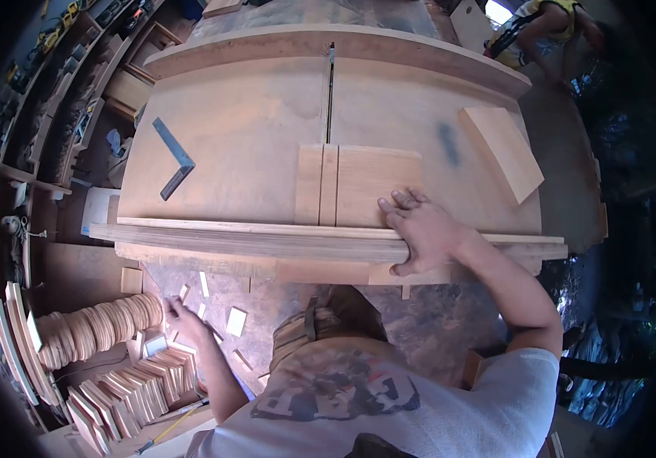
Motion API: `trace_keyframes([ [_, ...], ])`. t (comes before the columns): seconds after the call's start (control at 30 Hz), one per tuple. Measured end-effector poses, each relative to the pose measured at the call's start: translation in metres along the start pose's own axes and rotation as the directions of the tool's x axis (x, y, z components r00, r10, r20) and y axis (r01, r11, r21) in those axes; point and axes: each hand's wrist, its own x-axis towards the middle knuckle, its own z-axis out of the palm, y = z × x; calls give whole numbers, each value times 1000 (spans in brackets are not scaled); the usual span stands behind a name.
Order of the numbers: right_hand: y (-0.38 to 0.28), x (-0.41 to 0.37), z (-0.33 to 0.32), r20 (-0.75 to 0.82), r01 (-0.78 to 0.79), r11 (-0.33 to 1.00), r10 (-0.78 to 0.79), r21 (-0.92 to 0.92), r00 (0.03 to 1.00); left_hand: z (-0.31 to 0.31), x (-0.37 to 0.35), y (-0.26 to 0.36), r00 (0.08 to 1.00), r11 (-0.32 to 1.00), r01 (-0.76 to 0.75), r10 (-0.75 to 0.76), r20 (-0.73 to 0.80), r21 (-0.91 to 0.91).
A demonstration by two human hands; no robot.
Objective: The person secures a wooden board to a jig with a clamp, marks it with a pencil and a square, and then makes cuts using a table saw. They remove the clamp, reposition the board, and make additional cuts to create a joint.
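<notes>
My right hand [425, 233] lies spread over the front rail [259, 240] of a wide plywood sled [221, 145]. Its fingertips rest on a flat wooden board [373, 172], and the thumb hangs over the rail's near side. To the left of that board sit a narrow wood strip [329, 183] and another flat piece [309, 183], divided by dark lines. A slot [331, 91] runs from these pieces to the back fence [267, 42]. Low at my left side, my left hand [184, 317] is beside a row of round wooden discs [103, 328]; its fingers are too indistinct to read.
A metal try square [175, 164] lies on the sled's left, a curved wood block [502, 153] on its right. Below left stand several wood slats [133, 389]. Offcuts [236, 320] litter the floor. Shelves [61, 107] line the left; another person [538, 34] bends at upper right.
</notes>
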Motion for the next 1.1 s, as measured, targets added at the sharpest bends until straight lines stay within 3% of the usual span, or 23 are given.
trace_keyframes([
  [0.1, 9, -3, -4, -52, 49, 999, -48, 21, 997, -2, -8, 104, 935, 931, -333, 347, -74, 149],
  [0.17, 17, -1, -4, -63, 83, 994, -78, 65, 995, 23, -26, 170, 902, 899, -429, 431, -7, 90],
  [0.27, 26, 9, -6, -14, 95, 990, -94, 106, 995, 68, -40, 220, 780, 773, -616, 570, 257, 155],
  [0.3, 30, 12, -7, 10, 106, 987, -108, 122, 994, 85, -40, 230, 695, 697, -700, 616, 370, 154],
  [0.37, 36, 15, -13, 62, 122, 979, -134, 164, 989, 127, -42, 260, 587, 590, -777, 550, 594, 220],
  [0.47, 48, 15, -13, 66, 128, 958, -150, 255, 987, 184, -13, 276, 602, 528, -749, 288, 744, 402],
  [0.6, 63, 19, -11, 51, 135, 933, -161, 334, 986, 233, 50, 253, 537, 252, -830, 116, 836, 498],
  [0.67, 69, 23, -10, 40, 138, 917, -164, 374, 986, 248, 72, 233, 512, 191, -850, 89, 854, 490],
  [0.77, 73, 27, -10, 2, 126, 897, -140, 423, 990, 260, 79, 218, 558, 232, -804, -22, 830, 547],
  [0.8, 72, 28, -8, -24, 118, 893, -120, 434, 993, 261, 79, 208, 539, 226, -829, 85, 838, 511],
  [1.1, 67, 35, -10, -56, 102, 899, -86, 426, 995, 263, 92, 206, 515, 201, -850, 118, 849, 487],
])
